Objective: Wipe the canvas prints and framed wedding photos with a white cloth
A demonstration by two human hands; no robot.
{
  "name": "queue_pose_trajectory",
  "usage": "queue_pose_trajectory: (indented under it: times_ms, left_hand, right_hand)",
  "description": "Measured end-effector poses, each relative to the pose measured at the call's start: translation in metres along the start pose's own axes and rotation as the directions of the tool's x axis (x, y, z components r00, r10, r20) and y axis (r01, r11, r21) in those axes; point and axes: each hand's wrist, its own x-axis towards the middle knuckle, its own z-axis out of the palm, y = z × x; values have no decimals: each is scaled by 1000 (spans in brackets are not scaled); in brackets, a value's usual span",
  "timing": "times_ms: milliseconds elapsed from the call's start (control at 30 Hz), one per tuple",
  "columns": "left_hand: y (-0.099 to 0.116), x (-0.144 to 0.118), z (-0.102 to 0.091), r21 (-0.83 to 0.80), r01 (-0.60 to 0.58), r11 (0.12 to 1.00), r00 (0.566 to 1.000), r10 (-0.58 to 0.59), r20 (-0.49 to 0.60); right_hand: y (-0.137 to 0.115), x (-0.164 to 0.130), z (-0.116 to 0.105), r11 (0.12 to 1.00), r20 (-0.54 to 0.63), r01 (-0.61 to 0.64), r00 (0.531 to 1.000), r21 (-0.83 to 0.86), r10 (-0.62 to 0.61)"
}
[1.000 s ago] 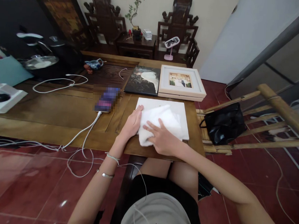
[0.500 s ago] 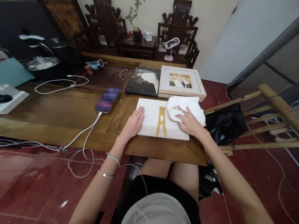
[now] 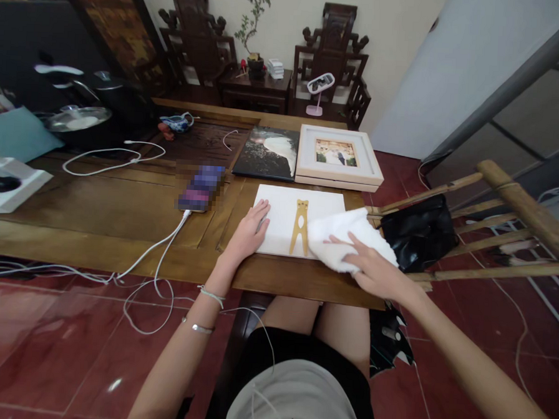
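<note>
While the wooden counter (image 3: 120, 207) carries a white board (image 3: 278, 225) near its front edge, the left hand (image 3: 247, 233) lies flat and open on the board's left edge, and the right hand (image 3: 374, 271) presses spread fingers onto a white cloth (image 3: 341, 238) at the board's right corner.

The right hand (image 3: 374, 274) is dragging the white cloth (image 3: 348, 241) from the far right corner of the white board (image 3: 278, 225) down to its near right corner. The cloth is now overhanging the table edge (image 3: 303, 286), leaving the gold cat figure (image 3: 300, 226) showing.
</note>
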Motion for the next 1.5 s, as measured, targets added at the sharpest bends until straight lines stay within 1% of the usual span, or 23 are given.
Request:
queue_pose_trajectory:
  times_ms: [100,167,267,367,500,567,633,700,767,867,933,967,1033,1067,1133,1200,1267,1333,1400,1433,1500]
  left_hand:
    - [0,0,0,7,-4,1000,1000,3,4]
    - [1,0,0,14,-6,1000,1000,6,9]
    - [1,0,0,29,-14,999,1000,13,11]
    - [0,0,1,36,-19,999,1000,19,2]
    - [0,0,0,43,-24,999,1000,24,-2]
    - [1,0,-1,49,-16,999,1000,16,-6]
    - [1,1,-2,50,-9,999,1000,10,-9]
    - [2,1,-2,43,-12,999,1000,12,-1]
    - [2,1,-2,30,-18,999,1000,18,4]
    - [1,1,-1,14,-16,1000,1000,16,-5]
    - [1,1,0,6,-14,1000,1000,14,-11]
    - [1,0,1,3,-13,1000,1000,13,-13]
    - [1,0,1,1,-11,1000,1000,11,-16]
    - [1,0,1,2,-8,1000,1000,8,-15]
    - [2,0,0,0,0,1000,1000,0,-9]
    - [3,0,-1,-6,7,1000,1000,-7,-2]
    - [4,0,-1,-5,11,1000,1000,-11,1]
    - [4,0,-2,1,8,1000,1000,-8,-1]
    - [3,0,-2,2,4,1000,1000,-4,-5]
    - [3,0,-1,1,3,1000,1000,-3,-7]
    - [3,0,-2,3,3,1000,1000,-3,-9]
  right_hand:
    - [28,34,-7,989,-36,-146,989,-21,146]
    - [42,59,-13,975,-61,-220,974,1,220]
    - [50,98,-21,962,-111,-247,959,115,260]
    - [44,139,-25,947,-92,-217,965,236,244]
    - [19,195,-21,935,-12,-165,984,314,178]
    - [5,216,-17,939,13,-121,992,322,124]
    - [-4,225,-16,946,20,-116,993,302,115]
    - [-1,222,-20,949,15,-162,986,270,164]
    - [13,207,-26,943,8,-224,973,246,229]
    - [43,168,-33,931,-33,-288,952,225,303]
    - [57,135,-29,922,-73,-325,935,209,346]
    - [60,118,-23,927,-106,-327,931,186,350]
    - [54,84,-9,941,-113,-325,935,100,335]
    - [46,68,-2,948,-91,-312,944,60,317]
    - [23,40,8,971,-50,-237,970,7,237]
    - [-5,17,9,988,-17,-152,988,3,152]
    - [-27,3,3,996,51,-80,996,41,78]
    - [-39,-3,-4,994,126,-51,991,96,39]
    - [-38,1,-8,988,167,-82,984,130,59]
    - [-33,7,-8,985,165,-111,982,135,88]
    - [-17,27,-6,975,115,-179,980,132,164]
